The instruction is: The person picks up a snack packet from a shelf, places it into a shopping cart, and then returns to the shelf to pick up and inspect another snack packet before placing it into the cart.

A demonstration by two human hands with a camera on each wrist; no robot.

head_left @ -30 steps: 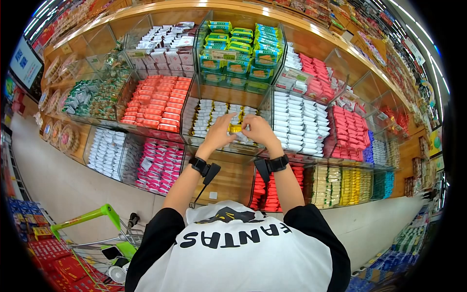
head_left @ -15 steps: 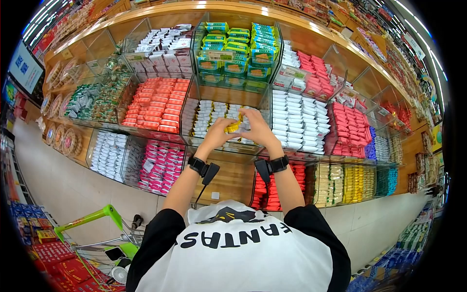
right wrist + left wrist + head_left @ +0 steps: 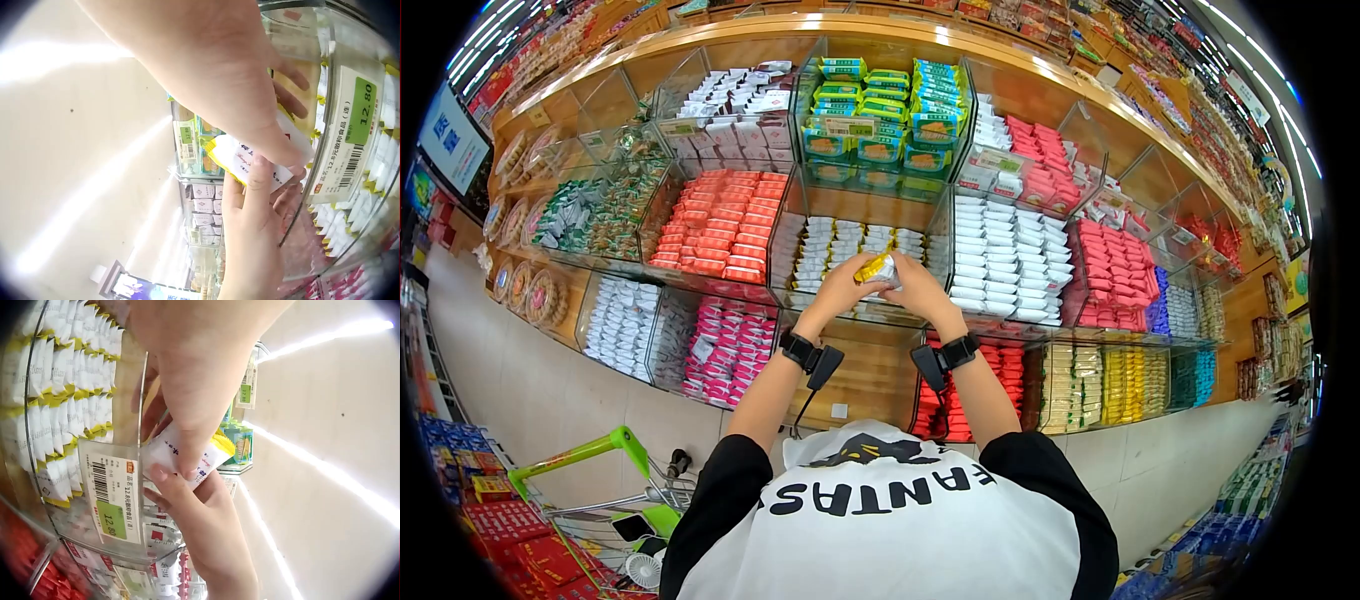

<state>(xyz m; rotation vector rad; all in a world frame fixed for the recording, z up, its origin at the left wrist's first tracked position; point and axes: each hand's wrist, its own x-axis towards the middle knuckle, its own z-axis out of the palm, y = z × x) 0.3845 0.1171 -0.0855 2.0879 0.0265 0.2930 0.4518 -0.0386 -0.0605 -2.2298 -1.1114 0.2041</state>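
Both hands hold a white snack packet with yellow ends (image 3: 880, 268), above the front edge of a clear bin. My left hand (image 3: 845, 287) grips its left side, while my right hand (image 3: 917, 287) grips the right. In the left wrist view, both thumbs press on the printed white face of the packet (image 3: 167, 452). The right wrist view shows the packet's crimped yellow end (image 3: 211, 147) sticking out beyond the hands. Rows of similar white-and-yellow packets (image 3: 815, 247) lie in the bin just behind the hands. Fingers under the packet are partly hidden.
A price label (image 3: 111, 503) is fixed to the bin's clear front wall. Orange-red packets (image 3: 720, 225) fill the bin to the left, white packets (image 3: 1010, 255) the one to the right. Green-and-blue packs (image 3: 885, 115) stand behind. A shopping cart (image 3: 585, 455) is at the lower left.
The hands have drawn back toward the body with the packet. The right hand, its fingers spread half a second ago, has closed around the packet, whose white face now shows.
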